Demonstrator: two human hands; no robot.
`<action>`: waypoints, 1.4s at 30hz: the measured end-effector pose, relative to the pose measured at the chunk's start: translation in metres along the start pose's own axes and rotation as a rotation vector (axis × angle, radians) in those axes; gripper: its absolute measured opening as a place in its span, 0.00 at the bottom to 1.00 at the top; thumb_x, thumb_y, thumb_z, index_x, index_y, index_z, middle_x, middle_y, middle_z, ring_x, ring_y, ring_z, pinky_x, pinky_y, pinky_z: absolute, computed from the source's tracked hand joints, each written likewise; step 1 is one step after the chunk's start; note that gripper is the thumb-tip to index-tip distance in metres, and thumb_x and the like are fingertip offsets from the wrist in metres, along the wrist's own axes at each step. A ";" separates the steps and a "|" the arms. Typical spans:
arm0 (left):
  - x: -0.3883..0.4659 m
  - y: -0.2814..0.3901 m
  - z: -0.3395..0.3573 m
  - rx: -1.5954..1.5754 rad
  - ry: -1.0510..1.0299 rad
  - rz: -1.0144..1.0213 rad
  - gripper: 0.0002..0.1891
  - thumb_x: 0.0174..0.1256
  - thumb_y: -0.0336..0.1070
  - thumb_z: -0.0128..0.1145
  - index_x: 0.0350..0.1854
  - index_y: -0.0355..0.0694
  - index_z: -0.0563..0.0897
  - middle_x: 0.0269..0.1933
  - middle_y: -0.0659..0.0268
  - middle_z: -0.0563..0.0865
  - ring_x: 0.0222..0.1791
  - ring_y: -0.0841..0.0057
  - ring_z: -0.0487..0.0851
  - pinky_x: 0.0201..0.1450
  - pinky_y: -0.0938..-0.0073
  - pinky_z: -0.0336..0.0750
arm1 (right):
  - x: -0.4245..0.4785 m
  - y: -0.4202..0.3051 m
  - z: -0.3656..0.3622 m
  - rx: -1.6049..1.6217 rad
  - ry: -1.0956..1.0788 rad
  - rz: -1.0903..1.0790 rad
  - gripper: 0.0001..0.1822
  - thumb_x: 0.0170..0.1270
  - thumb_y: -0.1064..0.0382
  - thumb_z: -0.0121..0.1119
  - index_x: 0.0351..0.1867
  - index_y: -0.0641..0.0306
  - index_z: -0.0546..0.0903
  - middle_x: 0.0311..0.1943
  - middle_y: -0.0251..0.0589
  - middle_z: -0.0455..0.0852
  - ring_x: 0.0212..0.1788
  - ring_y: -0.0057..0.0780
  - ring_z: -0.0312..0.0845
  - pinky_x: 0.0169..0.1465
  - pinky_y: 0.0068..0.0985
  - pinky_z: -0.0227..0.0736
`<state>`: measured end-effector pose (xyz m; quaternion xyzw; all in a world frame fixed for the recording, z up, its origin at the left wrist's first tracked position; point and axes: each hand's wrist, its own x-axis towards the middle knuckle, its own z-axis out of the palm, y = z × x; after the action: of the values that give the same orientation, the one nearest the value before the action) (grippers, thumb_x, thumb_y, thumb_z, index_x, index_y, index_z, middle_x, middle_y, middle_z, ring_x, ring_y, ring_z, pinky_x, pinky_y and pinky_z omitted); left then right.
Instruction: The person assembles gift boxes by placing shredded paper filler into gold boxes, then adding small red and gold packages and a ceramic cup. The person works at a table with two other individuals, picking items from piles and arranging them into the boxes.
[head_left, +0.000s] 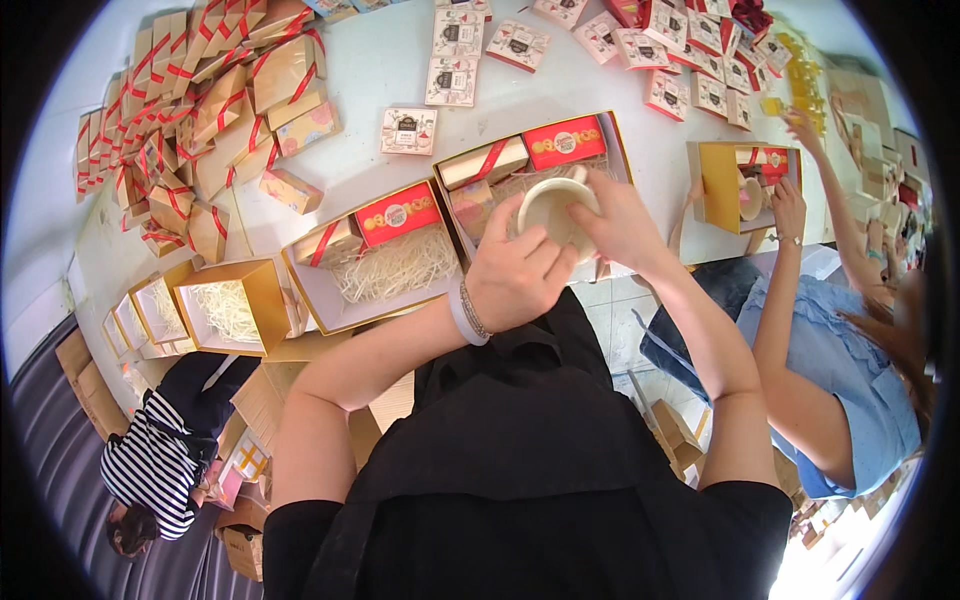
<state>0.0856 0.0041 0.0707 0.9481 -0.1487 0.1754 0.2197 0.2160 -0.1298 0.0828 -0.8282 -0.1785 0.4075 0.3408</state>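
A cream ceramic mug is held between my two hands above a gold-edged gift box. My left hand grips its left and lower side, while my right hand holds the right side with the thumb inside the rim. Beneath the mug, that box holds a red cookie box, a kraft box with red ribbon, a floral box and shredded paper. Beside it on the left, a second gift box contains a red cookie box, a ribboned box and shredded paper.
Ribboned kraft boxes are piled at the upper left. Small printed boxes lie along the far side. Gold boxes with shredded paper stand at the left. A co-worker in blue reaches into another gift box; a person in stripes bends at lower left.
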 end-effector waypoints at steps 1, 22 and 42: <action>-0.006 0.001 0.009 -0.034 -0.007 -0.023 0.12 0.48 0.34 0.64 0.37 0.41 0.84 0.29 0.70 0.80 0.39 0.72 0.82 0.57 0.49 0.71 | 0.008 0.005 0.006 -0.031 -0.067 0.072 0.12 0.60 0.68 0.54 0.42 0.74 0.78 0.21 0.50 0.83 0.15 0.35 0.80 0.21 0.32 0.76; -0.034 -0.048 0.058 0.204 -0.274 -0.192 0.18 0.58 0.35 0.52 0.50 0.38 0.80 0.57 0.64 0.77 0.57 0.68 0.72 0.52 0.64 0.68 | 0.098 0.020 0.013 -0.768 -0.513 -0.175 0.14 0.58 0.61 0.56 0.31 0.75 0.83 0.29 0.55 0.86 0.24 0.41 0.84 0.31 0.34 0.80; -0.028 -0.048 0.078 0.327 -0.489 -0.151 0.08 0.49 0.37 0.58 0.28 0.43 0.88 0.52 0.64 0.76 0.53 0.68 0.70 0.47 0.63 0.65 | 0.048 0.031 -0.051 -0.310 -0.019 -0.544 0.20 0.49 0.59 0.73 0.42 0.60 0.78 0.45 0.38 0.77 0.48 0.33 0.73 0.51 0.33 0.71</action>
<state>0.0983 0.0149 -0.0237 0.9934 -0.0959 -0.0531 0.0341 0.2862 -0.1451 0.0567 -0.7884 -0.4566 0.2770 0.3054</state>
